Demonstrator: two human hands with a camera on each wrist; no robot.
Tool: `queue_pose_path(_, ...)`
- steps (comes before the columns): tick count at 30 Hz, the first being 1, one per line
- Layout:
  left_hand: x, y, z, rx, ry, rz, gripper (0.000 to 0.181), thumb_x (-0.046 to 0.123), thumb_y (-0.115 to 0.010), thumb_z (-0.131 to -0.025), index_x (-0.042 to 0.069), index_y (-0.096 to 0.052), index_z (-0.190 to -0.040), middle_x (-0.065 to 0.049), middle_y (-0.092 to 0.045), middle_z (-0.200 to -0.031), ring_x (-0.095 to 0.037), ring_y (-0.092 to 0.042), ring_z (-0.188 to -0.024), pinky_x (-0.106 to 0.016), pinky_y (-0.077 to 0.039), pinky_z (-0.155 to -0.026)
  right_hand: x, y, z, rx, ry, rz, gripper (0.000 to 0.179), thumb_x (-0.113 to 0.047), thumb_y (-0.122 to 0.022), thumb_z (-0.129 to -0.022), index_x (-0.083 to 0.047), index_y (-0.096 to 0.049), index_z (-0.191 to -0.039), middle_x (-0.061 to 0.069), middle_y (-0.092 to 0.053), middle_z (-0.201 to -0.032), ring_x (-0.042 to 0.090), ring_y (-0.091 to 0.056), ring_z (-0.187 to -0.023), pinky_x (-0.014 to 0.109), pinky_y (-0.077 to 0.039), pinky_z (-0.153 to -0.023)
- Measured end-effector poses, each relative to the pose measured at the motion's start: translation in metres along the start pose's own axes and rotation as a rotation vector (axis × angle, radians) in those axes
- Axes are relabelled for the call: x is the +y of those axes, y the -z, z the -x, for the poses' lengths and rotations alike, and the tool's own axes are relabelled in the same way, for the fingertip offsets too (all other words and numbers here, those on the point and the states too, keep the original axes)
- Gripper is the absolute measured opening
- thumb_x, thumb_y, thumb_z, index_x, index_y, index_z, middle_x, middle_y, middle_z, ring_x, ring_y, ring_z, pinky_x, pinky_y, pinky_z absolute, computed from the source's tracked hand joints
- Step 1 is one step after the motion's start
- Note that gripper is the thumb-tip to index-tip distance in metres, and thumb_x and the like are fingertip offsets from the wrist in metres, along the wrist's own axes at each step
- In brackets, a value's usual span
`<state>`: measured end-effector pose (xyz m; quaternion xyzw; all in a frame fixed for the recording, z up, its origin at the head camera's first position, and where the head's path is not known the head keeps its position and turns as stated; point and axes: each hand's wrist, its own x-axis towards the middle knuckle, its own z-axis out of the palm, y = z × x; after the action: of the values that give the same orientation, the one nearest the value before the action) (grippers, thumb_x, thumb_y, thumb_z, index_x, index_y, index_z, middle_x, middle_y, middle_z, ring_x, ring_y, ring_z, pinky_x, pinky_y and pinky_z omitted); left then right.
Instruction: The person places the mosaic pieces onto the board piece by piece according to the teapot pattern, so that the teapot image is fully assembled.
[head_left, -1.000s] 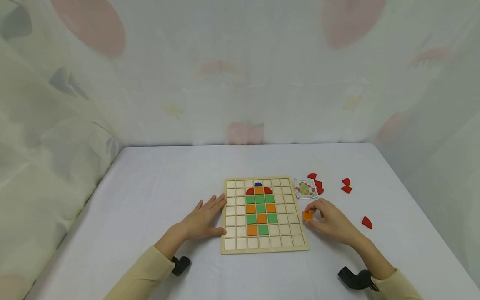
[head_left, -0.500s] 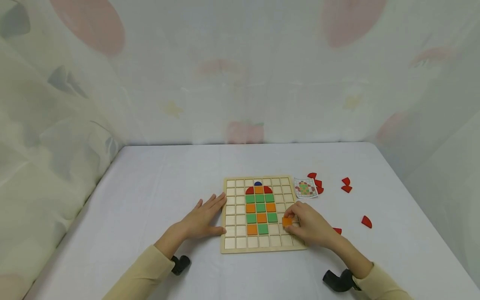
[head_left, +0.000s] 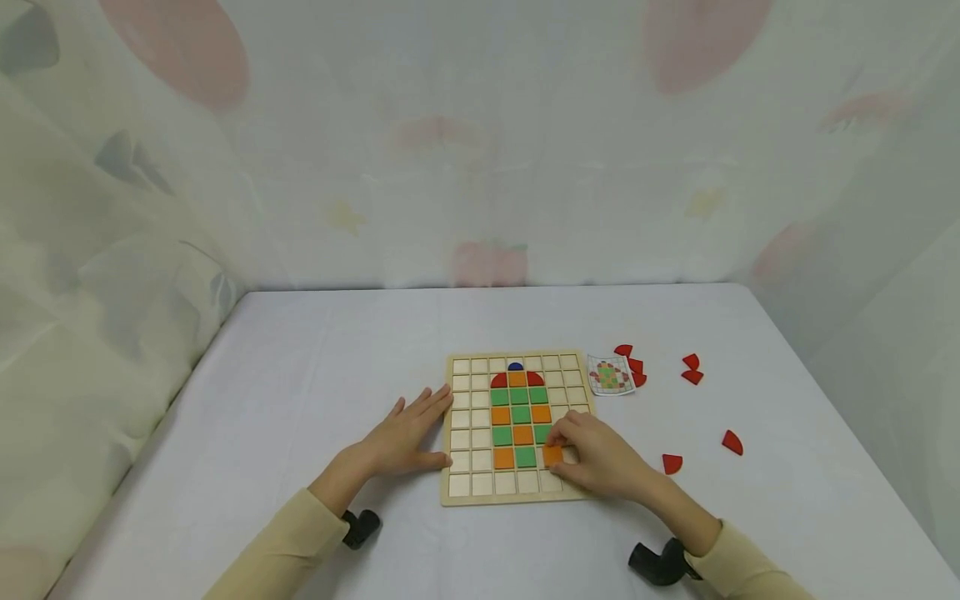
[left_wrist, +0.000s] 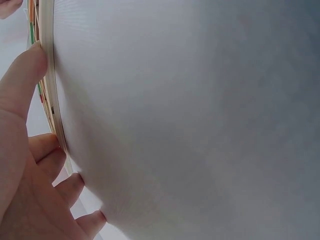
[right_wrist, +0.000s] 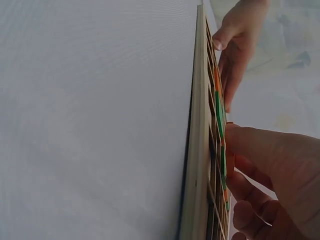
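Note:
A wooden grid board [head_left: 517, 501] lies on the table, with orange, green, red and blue tiles set in its middle columns. My right hand [head_left: 600, 454] pinches an orange square tile [head_left: 552, 455] between thumb and fingers, at the cell to the right of a green square tile [head_left: 526, 457] in the second row from the front. In the right wrist view the orange tile [right_wrist: 230, 157] is partly covered by the thumb. My left hand [head_left: 405, 437] lies spread at the board's left side, its thumb and fingertips touching the edge.
Right of the board lies a pattern card [head_left: 611, 377], with several red quarter-round tiles [head_left: 636, 366] around it. Farther right are two red tiles [head_left: 692, 377] close together. Single red tiles [head_left: 672, 463] lie nearer the right forearm. A patterned curtain [head_left: 480, 167] hangs behind the table.
My right hand has carried the orange tile leftward from beside the board to a cell near its front. A red tile behind the hand has come into sight. The left hand stays put.

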<state>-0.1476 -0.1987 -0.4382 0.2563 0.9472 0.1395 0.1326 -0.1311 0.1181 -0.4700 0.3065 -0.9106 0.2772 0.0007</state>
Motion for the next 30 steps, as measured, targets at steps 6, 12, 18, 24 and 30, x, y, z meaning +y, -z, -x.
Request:
queue_pose_path(6,0.0006,0.0004,0.0000,0.002,-0.003,0.005,0.088,0.044,-0.067,-0.080,0.006,-0.022,-0.146,-0.006,-0.016,-0.154,-0.032,-0.017,-0.140,-0.061,-0.013,-0.107,-0.0014,-0.0039,-0.0021,0.011,0.014,0.058,0.025,-0.029,-0.076,-0.074,-0.019,-0.062,-0.092,-0.010,-0.052,-0.086,0.005,-0.045,-0.080,0.023,-0.045,-0.073)
queue_pose_path(12,0.0005,0.0004,0.0001,0.000,0.002,0.010,0.089,0.044,-0.067,-0.080,0.007,-0.022,-0.147,-0.006,-0.016,-0.154,-0.032,-0.016,-0.140,-0.061,-0.013,-0.108,-0.0035,-0.0059,-0.0036,0.032,0.019,0.072,0.024,-0.029,-0.076,-0.073,-0.020,-0.063,-0.092,-0.011,-0.052,-0.086,0.004,-0.046,-0.078,0.024,-0.045,-0.072)
queue_pose_path(18,-0.0010,-0.0010,-0.0009,0.002,-0.002,0.001,0.089,0.044,-0.067,-0.080,0.007,-0.022,-0.147,-0.006,-0.016,-0.154,-0.032,-0.017,-0.140,-0.061,-0.013,-0.107,-0.0046,-0.0068,-0.0040,0.040,0.027,0.101,0.024,-0.028,-0.076,-0.073,-0.020,-0.063,-0.091,-0.010,-0.052,-0.085,0.004,-0.045,-0.077,0.023,-0.044,-0.071)
queue_pose_path(24,-0.0014,-0.0011,-0.0004,0.006,-0.006,0.001,0.089,0.045,-0.067,-0.080,0.007,-0.022,-0.147,-0.006,-0.016,-0.154,-0.032,-0.016,-0.140,-0.061,-0.013,-0.107,-0.0048,-0.0076,-0.0039,0.051,0.029,0.113,0.024,-0.028,-0.076,-0.072,-0.020,-0.063,-0.091,-0.010,-0.051,-0.085,0.004,-0.044,-0.076,0.023,-0.043,-0.070)
queue_pose_path(30,-0.0011,-0.0010,0.0002,0.008,-0.009,0.008,0.088,0.044,-0.067,-0.081,0.007,-0.022,-0.147,-0.006,-0.016,-0.154,-0.032,-0.017,-0.140,-0.062,-0.013,-0.107,-0.0040,-0.0081,-0.0026,0.065,0.043,0.109,0.025,-0.028,-0.076,-0.072,-0.021,-0.063,-0.091,-0.011,-0.051,-0.085,0.004,-0.043,-0.076,0.022,-0.042,-0.069)
